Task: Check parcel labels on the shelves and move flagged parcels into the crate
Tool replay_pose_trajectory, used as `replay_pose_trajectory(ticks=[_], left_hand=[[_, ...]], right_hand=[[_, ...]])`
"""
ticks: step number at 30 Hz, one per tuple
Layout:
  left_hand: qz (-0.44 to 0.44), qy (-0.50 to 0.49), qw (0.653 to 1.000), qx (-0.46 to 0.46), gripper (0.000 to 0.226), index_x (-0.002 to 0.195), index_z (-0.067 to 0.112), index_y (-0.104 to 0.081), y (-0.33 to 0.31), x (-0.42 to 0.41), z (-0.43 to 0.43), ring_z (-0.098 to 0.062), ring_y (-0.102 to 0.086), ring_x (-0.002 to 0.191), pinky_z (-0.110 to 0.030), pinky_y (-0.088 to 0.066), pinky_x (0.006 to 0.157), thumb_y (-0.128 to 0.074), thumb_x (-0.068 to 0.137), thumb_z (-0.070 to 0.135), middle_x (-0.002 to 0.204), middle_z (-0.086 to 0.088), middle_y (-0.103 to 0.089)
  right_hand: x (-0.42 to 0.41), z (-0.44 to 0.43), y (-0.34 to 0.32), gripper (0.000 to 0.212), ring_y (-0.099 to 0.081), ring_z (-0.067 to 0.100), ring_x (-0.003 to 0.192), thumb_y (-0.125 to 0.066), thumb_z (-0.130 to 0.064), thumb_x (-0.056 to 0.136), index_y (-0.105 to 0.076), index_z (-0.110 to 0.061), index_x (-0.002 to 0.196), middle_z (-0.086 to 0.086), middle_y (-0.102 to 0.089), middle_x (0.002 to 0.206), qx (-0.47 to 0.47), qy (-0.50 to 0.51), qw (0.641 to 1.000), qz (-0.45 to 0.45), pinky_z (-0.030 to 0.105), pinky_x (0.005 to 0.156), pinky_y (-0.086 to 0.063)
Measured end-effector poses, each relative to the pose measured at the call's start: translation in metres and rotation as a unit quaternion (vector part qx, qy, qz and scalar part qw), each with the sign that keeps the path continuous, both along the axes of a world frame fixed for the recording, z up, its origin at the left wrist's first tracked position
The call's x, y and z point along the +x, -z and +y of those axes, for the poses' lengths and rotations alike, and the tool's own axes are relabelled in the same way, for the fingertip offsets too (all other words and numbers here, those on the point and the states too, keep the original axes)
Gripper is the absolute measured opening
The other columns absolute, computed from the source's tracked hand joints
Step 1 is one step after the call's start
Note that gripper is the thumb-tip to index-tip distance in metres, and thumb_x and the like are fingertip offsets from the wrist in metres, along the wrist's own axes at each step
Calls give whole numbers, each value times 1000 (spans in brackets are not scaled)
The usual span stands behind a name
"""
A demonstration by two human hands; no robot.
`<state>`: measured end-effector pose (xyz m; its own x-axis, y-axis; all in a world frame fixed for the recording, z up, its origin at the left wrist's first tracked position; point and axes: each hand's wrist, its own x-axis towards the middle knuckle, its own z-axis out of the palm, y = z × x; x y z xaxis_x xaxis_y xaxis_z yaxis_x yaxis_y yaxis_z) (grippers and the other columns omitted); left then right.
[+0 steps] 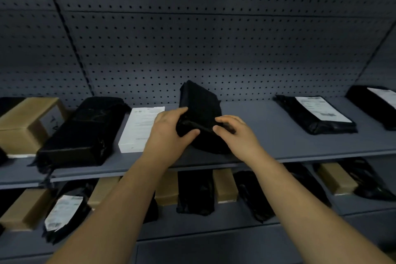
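- Behind everything, from nine round to three o'clock, the pegboard wall point(214, 38) backs the shelving.
- Across the middle runs the upper shelf point(278, 135), its parcels lying flat in a spaced row, probably so that each top face can be read at a glance.
- At six o'clock the lower shelf point(364, 206) carries more black bags and brown boxes, packed closer.
- At nine o'clock lies a big black bag point(85, 128), no label showing on top.
- At three o'clock the labelled parcel point(317, 113) lies label up, well apart from the hands.
- Just beside the left hand sits a white box point(137, 130), printed face up.
- At the centre of the upper shelf, the black parcel point(199, 100) is tipped up, far end raised toward twelve; no label shows, so I judge it is being turned to find one.
- The left hand point(169, 130) grips its left near corner, fingers curled over it; the right hand point(237, 133) pinches the right near corner.
- No crate is in view.
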<state>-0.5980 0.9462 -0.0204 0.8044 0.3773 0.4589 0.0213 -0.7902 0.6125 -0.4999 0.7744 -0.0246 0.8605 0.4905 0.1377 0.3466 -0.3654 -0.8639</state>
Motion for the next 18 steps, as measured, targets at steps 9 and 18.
replay_pose_trajectory(ticks=[9, 18], left_hand=[[-41, 60, 996, -47, 60, 133, 28, -54, -4, 36, -59, -1, -37, 133, -19, -35, 109, -80, 79, 27, 146, 13, -39], [-38, -27, 980, -194, 49, 130, 34, -54, 12, 25, -85, 13, -53, 111, -17, -46, 94, -74, 85, 30, 119, 22, -62]], right_hand=[[34, -40, -15, 39, -51, 9, 106, -37, -55, 100, -59, -29, 119, -10, -58, 114, -6, -7, 999, 43, 26, 88, -37], [53, -29, -20, 51, -55, 14, 119, -59, -43, 95, -44, -33, 143, -3, -52, 135, 92, -95, 982, 136, 39, 96, -54]])
